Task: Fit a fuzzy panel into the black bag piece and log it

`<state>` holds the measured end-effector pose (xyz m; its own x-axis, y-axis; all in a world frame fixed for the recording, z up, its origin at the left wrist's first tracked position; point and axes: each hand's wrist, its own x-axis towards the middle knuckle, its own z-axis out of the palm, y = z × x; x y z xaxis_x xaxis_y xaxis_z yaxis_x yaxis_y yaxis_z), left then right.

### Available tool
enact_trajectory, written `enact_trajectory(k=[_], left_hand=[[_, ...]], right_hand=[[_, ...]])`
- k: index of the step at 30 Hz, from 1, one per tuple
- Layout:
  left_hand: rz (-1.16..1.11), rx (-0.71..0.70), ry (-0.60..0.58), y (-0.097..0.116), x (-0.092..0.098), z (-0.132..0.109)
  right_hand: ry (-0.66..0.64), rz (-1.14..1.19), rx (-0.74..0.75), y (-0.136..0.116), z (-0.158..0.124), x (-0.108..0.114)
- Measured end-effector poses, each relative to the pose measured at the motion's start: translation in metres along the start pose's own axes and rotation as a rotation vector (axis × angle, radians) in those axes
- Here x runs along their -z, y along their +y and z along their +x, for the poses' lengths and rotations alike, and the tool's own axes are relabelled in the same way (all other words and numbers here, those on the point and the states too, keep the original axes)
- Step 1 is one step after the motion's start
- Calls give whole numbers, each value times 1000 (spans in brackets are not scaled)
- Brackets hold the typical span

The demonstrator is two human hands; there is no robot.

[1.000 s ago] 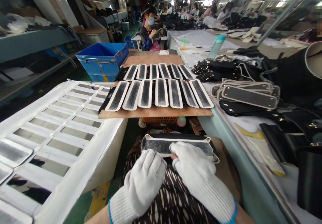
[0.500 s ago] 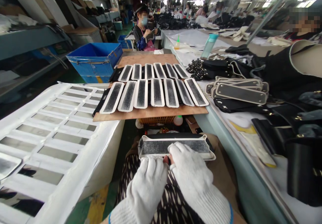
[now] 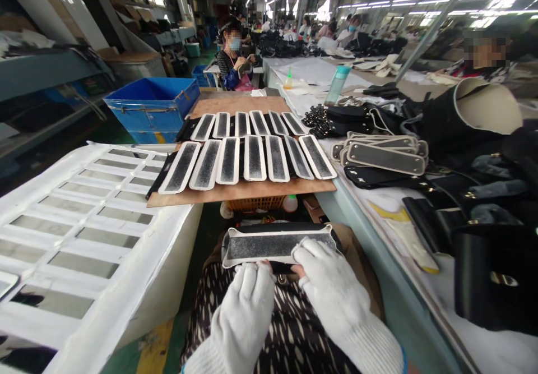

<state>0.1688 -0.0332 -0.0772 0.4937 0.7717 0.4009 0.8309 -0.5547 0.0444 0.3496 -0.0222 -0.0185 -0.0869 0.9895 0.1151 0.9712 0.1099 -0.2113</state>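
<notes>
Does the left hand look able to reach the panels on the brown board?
Probably yes: past the pale-edged piece on the lap, nothing seems to block the left hand from those panels.

No text, label, number or sign is legible.

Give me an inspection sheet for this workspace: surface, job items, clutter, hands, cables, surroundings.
Surface: brown board carrying two rows of pale-edged panels, seven in front and six behind.
Job items: black piece with a pale-edged gray panel at the lap.
Clutter: loosely stacked gray-faced pieces and black items on the right-hand table.
Hands: both gloved; left hand at the panel's near edge, right hand with fingers on its right part; grip force unclear.
Cables: nothing seen.
Surroundings: blue bin beyond the board to the left; seated person farther off.
</notes>
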Motion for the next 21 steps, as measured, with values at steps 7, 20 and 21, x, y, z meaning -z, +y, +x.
enact_trajectory(k=[7,20,21], left_hand=[[138,-198,168,4,6,10],[-274,114,-30,28,-45,-10],[-291,137,-30,28,-46,-11]], right_hand=[[-209,58,-140,-4,10,12],[-30,-36,-191,-4,0,5],[98,-71,-106,-4,-6,0]])
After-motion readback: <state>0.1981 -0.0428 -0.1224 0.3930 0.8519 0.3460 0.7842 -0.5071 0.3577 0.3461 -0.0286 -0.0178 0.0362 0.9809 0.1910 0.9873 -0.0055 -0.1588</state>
